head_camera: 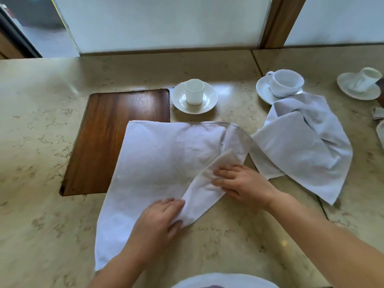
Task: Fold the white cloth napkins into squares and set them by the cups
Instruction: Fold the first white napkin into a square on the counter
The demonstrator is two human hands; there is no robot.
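Note:
A large white napkin (pixel 162 163) lies spread in front of me, partly over a wooden inlay. Its near right corner is turned back over the cloth as a diagonal flap. My left hand (pixel 158 223) pinches the lower end of that flap. My right hand (pixel 243 183) lies on the flap's upper part, fingers curled into the cloth. A second white napkin (pixel 307 146) lies rumpled to the right, its far corner touching the saucer of a wide cup (pixel 285 83). A small straight cup (pixel 194 92) stands on its saucer just beyond the spread napkin.
A dark wooden inlay (pixel 108 134) is set into the beige stone counter (pixel 41 215). A third cup on a saucer (pixel 365 83) stands at the far right, with small items at the right edge. Frosted glass panels and a wooden post rise behind the counter.

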